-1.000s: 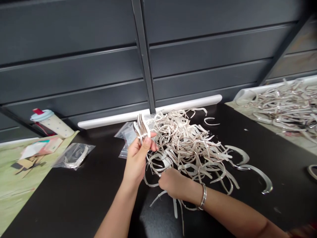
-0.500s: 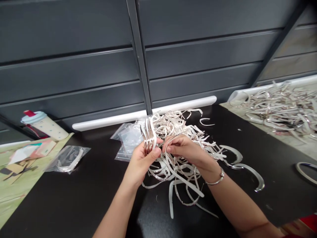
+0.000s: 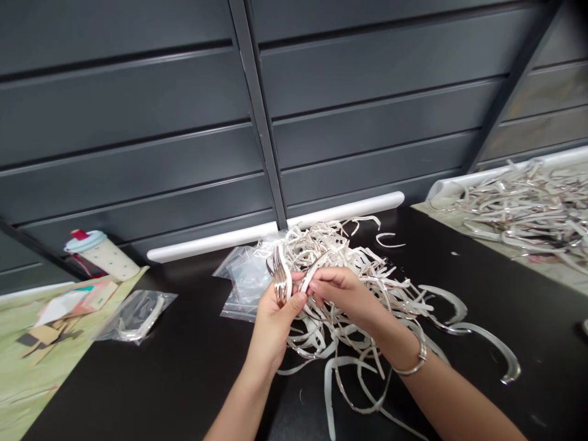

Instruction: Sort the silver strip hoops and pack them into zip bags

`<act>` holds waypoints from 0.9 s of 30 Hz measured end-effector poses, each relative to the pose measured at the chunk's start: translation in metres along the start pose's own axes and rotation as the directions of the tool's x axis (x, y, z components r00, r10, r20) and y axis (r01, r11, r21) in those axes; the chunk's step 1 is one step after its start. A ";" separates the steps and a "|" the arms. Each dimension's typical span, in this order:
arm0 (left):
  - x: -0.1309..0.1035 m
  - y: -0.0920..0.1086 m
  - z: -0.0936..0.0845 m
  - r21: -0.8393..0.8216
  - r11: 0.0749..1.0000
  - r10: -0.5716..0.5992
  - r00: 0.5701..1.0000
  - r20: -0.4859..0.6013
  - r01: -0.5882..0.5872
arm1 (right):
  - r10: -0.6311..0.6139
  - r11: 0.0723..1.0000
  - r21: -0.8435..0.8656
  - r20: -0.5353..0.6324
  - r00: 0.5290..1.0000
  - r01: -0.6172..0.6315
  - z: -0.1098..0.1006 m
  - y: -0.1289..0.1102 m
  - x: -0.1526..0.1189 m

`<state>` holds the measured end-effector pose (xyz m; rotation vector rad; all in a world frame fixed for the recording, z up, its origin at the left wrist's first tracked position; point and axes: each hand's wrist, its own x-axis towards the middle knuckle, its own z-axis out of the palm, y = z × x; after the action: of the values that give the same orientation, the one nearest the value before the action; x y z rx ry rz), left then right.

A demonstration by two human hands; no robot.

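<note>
My left hand (image 3: 274, 321) is closed around a small bundle of curved strips (image 3: 281, 277), white on one face and shiny metallic on the other. The bundle stands up above the fingers. Close beside it, my right hand (image 3: 342, 294) pinches a single curved strip (image 3: 309, 277) between thumb and fingers; its lower end is near the left thumb. Beneath and behind both hands spreads a tangled pile of similar strips (image 3: 374, 285) on the black table (image 3: 184, 380). Part of the pile is hidden by my hands.
Clear plastic bags (image 3: 243, 285) lie left of the pile. Further left are a bagged item (image 3: 138, 318), card scraps (image 3: 50, 331) and a cup with a blue lid (image 3: 108, 254). Another strip heap (image 3: 537, 211) lies at right. A grey panelled wall (image 3: 174, 153) rises behind.
The view has shifted, so things sit slightly lower and further right. My right hand now holds a strip upright beside the bundle; before, a long strip hung down from its fingers.
</note>
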<state>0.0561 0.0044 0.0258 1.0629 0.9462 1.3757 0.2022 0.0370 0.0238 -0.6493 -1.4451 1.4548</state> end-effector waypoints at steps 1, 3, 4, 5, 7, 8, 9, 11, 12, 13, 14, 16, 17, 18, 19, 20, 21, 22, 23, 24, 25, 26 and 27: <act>0.000 0.000 -0.001 0.069 0.997 0.041 0.999 -0.018 -0.039 | -0.001 1.000 -0.019 0.022 1.000 0.002 -0.001 -0.003 0.000; -0.001 -0.001 -0.002 0.238 0.966 0.110 0.994 -0.027 -0.100 | 0.001 1.000 -0.026 0.035 0.999 0.000 -0.001 -0.006 -0.001; -0.001 -0.001 -0.003 0.318 0.941 0.128 0.992 -0.014 -0.117 | 0.004 1.000 -0.028 0.017 1.000 -0.004 0.000 -0.007 -0.002; -0.001 0.000 -0.004 0.380 0.916 0.139 0.990 0.004 -0.130 | 0.009 0.999 -0.037 -0.012 1.000 -0.010 0.001 -0.007 -0.002; -0.001 -0.001 -0.006 0.440 0.884 0.149 0.988 0.048 -0.155 | 0.020 0.997 -0.066 -0.059 0.998 -0.024 0.001 -0.007 -0.003; -0.001 -0.001 -0.007 0.442 0.881 0.152 0.985 0.075 -0.170 | 0.024 0.997 -0.074 -0.063 0.998 -0.029 0.001 -0.007 -0.004; -0.001 -0.001 -0.007 0.432 0.883 0.153 0.983 0.105 -0.184 | 0.025 0.997 -0.070 -0.052 0.998 -0.029 0.000 -0.007 -0.004; -0.001 -0.001 -0.008 0.395 0.897 0.145 0.976 0.163 -0.199 | 0.007 0.999 -0.034 -0.008 1.000 -0.008 -0.002 -0.008 -0.005; -0.002 0.000 -0.008 0.384 0.901 0.138 0.972 0.190 -0.203 | -0.013 1.000 -0.017 0.013 1.000 0.013 -0.004 -0.008 -0.005; -0.002 0.001 -0.008 0.384 0.900 0.132 0.968 0.214 -0.208 | -0.036 0.999 -0.010 0.033 0.999 0.036 -0.005 -0.009 -0.005; -0.002 0.001 -0.007 0.390 0.896 0.127 0.963 0.237 -0.214 | -0.053 0.999 -0.007 0.049 0.997 0.053 -0.006 -0.009 -0.005; -0.002 0.003 -0.006 0.409 0.883 0.117 0.953 0.279 -0.228 | -0.050 0.999 0.006 0.064 0.997 0.049 -0.006 -0.008 -0.004; -0.002 0.003 -0.005 0.416 0.880 0.108 0.950 0.292 -0.228 | -0.032 0.999 0.025 0.058 0.998 0.031 -0.005 -0.008 -0.004; -0.001 0.003 -0.005 0.414 0.883 0.100 0.950 0.295 -0.221 | -0.009 0.999 0.051 0.047 0.999 0.007 -0.005 -0.007 -0.003; 0.000 0.002 -0.005 0.406 0.890 0.089 0.951 0.295 -0.209 | 0.017 0.997 0.079 0.033 0.999 -0.020 -0.004 -0.006 -0.003; 0.000 0.002 -0.006 0.390 0.901 0.075 0.953 0.293 -0.191 | 0.044 0.994 0.104 0.020 0.999 -0.045 -0.003 -0.006 -0.002; 0.001 0.002 -0.006 0.366 0.915 0.062 0.954 0.293 -0.172 | 0.065 0.990 0.125 0.011 0.998 -0.066 -0.001 -0.006 -0.002; 0.001 0.001 -0.007 0.337 0.929 0.049 0.954 0.295 -0.152 | 0.080 0.986 0.144 0.008 0.997 -0.080 0.000 -0.005 -0.002; 0.001 0.001 -0.007 0.309 0.941 0.038 0.953 0.302 -0.136 | 0.091 0.983 0.159 0.009 0.996 -0.091 0.001 -0.006 -0.002; 0.001 0.001 -0.007 0.293 0.948 0.026 0.950 0.312 -0.122 | 0.098 0.981 0.167 0.013 0.995 -0.099 0.001 -0.006 -0.002; 0.000 0.002 -0.007 0.288 0.951 0.014 0.947 0.322 -0.112 | 0.098 0.981 0.169 0.019 0.995 -0.100 0.001 -0.005 -0.002; 0.000 0.002 -0.006 0.286 0.953 0.005 0.945 0.326 -0.104 | 0.095 0.981 0.166 0.029 0.995 -0.098 0.001 -0.005 -0.002; -0.001 0.003 -0.006 0.273 0.958 -0.004 0.945 0.327 -0.090 | 0.088 0.983 0.158 0.034 0.996 -0.092 0.000 -0.005 -0.002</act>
<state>0.0497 0.0037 0.0270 1.4867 0.8933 1.0712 0.2040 0.0343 0.0281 -0.6035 -1.3172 1.6365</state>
